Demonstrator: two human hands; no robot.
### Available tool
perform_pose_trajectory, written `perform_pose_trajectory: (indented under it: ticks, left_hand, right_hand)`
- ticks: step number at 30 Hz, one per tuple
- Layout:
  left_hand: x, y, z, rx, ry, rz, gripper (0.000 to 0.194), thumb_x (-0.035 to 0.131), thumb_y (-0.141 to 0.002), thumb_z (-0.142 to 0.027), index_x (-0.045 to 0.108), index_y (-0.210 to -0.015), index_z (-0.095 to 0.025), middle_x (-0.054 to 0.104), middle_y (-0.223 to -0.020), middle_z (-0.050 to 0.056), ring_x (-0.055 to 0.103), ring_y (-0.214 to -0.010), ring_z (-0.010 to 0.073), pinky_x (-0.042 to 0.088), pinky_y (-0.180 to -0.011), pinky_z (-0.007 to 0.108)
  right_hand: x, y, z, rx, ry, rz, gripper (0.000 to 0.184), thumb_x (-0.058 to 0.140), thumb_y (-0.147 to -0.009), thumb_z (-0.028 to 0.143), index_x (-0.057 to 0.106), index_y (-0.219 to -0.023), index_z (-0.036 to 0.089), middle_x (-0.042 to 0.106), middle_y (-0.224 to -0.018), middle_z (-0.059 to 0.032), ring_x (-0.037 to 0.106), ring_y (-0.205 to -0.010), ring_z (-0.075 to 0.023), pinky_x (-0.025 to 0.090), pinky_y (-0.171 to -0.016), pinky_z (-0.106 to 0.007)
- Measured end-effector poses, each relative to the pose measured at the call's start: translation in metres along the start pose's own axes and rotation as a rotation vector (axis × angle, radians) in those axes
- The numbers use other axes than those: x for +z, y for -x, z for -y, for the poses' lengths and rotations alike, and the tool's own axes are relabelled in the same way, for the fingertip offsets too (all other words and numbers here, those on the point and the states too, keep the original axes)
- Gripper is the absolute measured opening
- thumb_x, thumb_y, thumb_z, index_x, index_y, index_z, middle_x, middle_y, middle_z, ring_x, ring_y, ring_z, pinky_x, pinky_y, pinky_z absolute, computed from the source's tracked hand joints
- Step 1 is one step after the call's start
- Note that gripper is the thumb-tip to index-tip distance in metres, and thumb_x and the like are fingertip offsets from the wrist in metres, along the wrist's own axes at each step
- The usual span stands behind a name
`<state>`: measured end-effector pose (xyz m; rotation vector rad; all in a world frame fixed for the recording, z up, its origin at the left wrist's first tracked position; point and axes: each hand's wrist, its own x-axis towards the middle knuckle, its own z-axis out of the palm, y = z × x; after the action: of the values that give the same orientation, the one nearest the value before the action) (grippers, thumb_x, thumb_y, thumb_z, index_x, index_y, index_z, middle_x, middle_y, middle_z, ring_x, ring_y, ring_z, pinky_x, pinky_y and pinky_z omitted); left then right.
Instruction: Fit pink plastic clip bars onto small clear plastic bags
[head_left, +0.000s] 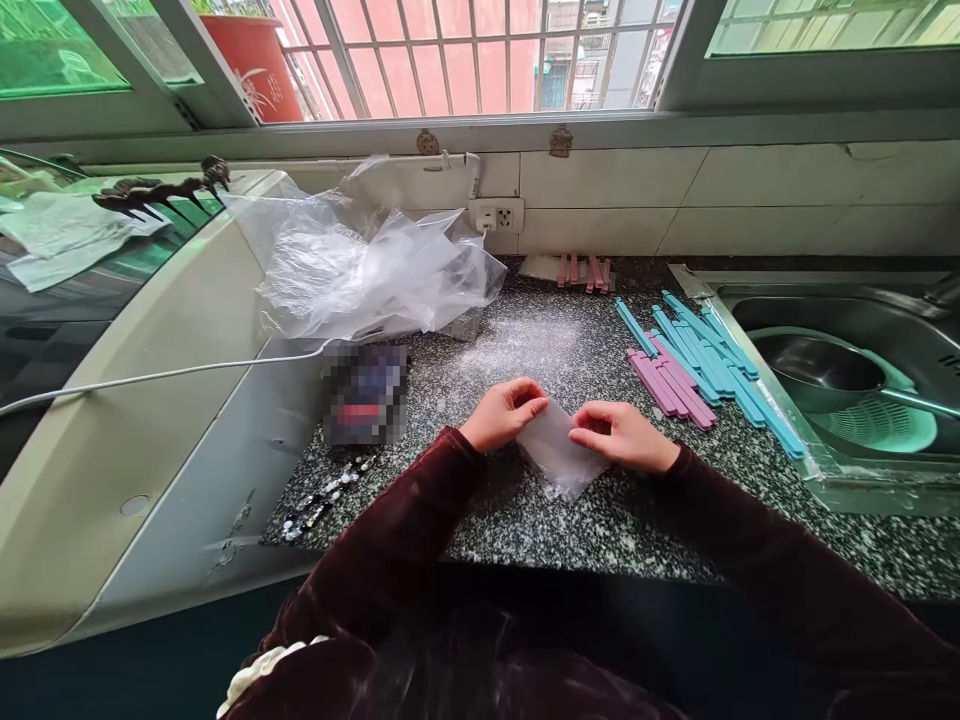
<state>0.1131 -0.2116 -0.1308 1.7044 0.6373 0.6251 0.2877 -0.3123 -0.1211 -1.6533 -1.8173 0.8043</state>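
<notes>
A small translucent plastic bag (562, 455) is stretched between my two hands above the speckled counter (480, 530). My left hand (504, 412) pinches its left edge between thumb and fingers. On the other side, my right hand (622, 435) pinches the right edge the same way. Just right of my right hand lie loose pink plastic strips (670, 382), perhaps bag clips, beside a heap of blue strips (709, 350). Whether anything is inside the bag, I cannot tell.
A pile of clear plastic bags (375, 270) lies at the back left. In front of it is a phone (365, 395), with a beaded strap (330, 495) nearby. Packed pink strips (577, 270) rest by the wall. The sink (840, 480) at right holds a pan (817, 362).
</notes>
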Motion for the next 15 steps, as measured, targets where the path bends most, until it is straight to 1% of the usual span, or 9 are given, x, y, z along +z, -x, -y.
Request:
perform_pose_trajectory:
  ticks: [2, 4, 7, 9, 10, 11, 13, 15]
  left_hand:
    - [0.0023, 0.0013, -0.0018, -0.009, 0.008, 0.037, 0.022, 0.06, -0.071, -0.036, 0.057, -0.069, -0.015, 0.056, -0.065, 0.0, 0.049, -0.062, 0.0104, 0.04, -0.061, 0.023]
    - [0.0024, 0.0022, -0.0041, -0.018, 0.011, 0.043, 0.024, 0.061, -0.071, -0.038, 0.058, -0.072, -0.014, 0.056, -0.066, 0.0, 0.049, -0.062, 0.0105, 0.04, -0.061, 0.024]
    - [-0.0005, 0.0023, -0.0068, -0.044, -0.015, 0.024, 0.027, 0.062, -0.069, -0.039, 0.058, -0.077, -0.014, 0.055, -0.067, -0.001, 0.047, -0.062, 0.0101, 0.038, -0.059, 0.023]
    - [-0.0026, 0.0017, -0.007, -0.069, -0.031, 0.007, 0.028, 0.061, -0.068, -0.041, 0.056, -0.072, -0.013, 0.051, -0.063, -0.002, 0.044, -0.059, 0.0089, 0.035, -0.056, 0.022]
    - [-0.0034, 0.0014, -0.0067, -0.077, -0.028, -0.004, 0.029, 0.06, -0.068, -0.041, 0.054, -0.068, -0.013, 0.049, -0.061, -0.003, 0.041, -0.057, 0.0082, 0.033, -0.054, 0.022]
    - [-0.004, 0.0011, -0.0063, -0.083, -0.02, -0.016, 0.029, 0.059, -0.069, -0.042, 0.053, -0.066, -0.014, 0.046, -0.059, -0.003, 0.039, -0.055, 0.0077, 0.031, -0.053, 0.022]
    - [-0.0046, 0.0008, -0.0053, -0.082, 0.0, -0.032, 0.031, 0.058, -0.069, -0.044, 0.052, -0.066, -0.014, 0.044, -0.058, -0.004, 0.037, -0.054, 0.0073, 0.03, -0.052, 0.022]
    - [-0.0048, 0.0011, -0.0045, -0.07, -0.003, -0.015, 0.031, 0.057, -0.069, -0.044, 0.052, -0.067, -0.014, 0.043, -0.058, -0.004, 0.036, -0.054, 0.0073, 0.029, -0.052, 0.022]
  right_hand:
    - [0.0016, -0.0006, 0.0028, 0.001, -0.103, -0.029, 0.021, 0.054, -0.075, 0.036, 0.059, -0.069, 0.017, 0.057, -0.06, 0.0002, 0.048, -0.055, -0.0105, 0.038, -0.053, -0.023]
    - [0.0029, -0.0012, 0.0044, -0.015, -0.142, -0.068, 0.02, 0.054, -0.074, 0.034, 0.058, -0.065, 0.017, 0.058, -0.06, -0.0002, 0.049, -0.056, -0.0108, 0.04, -0.054, -0.024]
    - [0.0038, -0.002, 0.0027, 0.001, -0.174, -0.211, 0.02, 0.055, -0.074, 0.035, 0.059, -0.066, 0.017, 0.061, -0.064, -0.0014, 0.052, -0.059, -0.012, 0.042, -0.057, -0.025]
    - [0.0036, -0.0023, -0.0002, 0.028, -0.211, -0.3, 0.021, 0.057, -0.074, 0.037, 0.06, -0.068, 0.017, 0.063, -0.066, -0.0022, 0.054, -0.061, -0.013, 0.044, -0.058, -0.025]
    - [0.0034, -0.0023, -0.0015, 0.037, -0.225, -0.319, 0.021, 0.057, -0.073, 0.038, 0.06, -0.068, 0.017, 0.063, -0.067, -0.0024, 0.055, -0.061, -0.0134, 0.045, -0.059, -0.026]
    - [0.0032, -0.0022, -0.0025, 0.04, -0.232, -0.319, 0.022, 0.058, -0.073, 0.038, 0.06, -0.068, 0.017, 0.063, -0.067, -0.0025, 0.055, -0.061, -0.0136, 0.045, -0.059, -0.026]
    - [0.0027, -0.0019, -0.003, 0.036, -0.22, -0.279, 0.023, 0.058, -0.073, 0.039, 0.06, -0.068, 0.017, 0.063, -0.066, -0.0023, 0.054, -0.06, -0.0132, 0.045, -0.058, -0.026]
    - [0.002, -0.0017, -0.002, 0.031, -0.205, -0.245, 0.024, 0.059, -0.072, 0.04, 0.061, -0.07, 0.017, 0.063, -0.066, -0.002, 0.053, -0.057, -0.0124, 0.044, -0.056, -0.026]
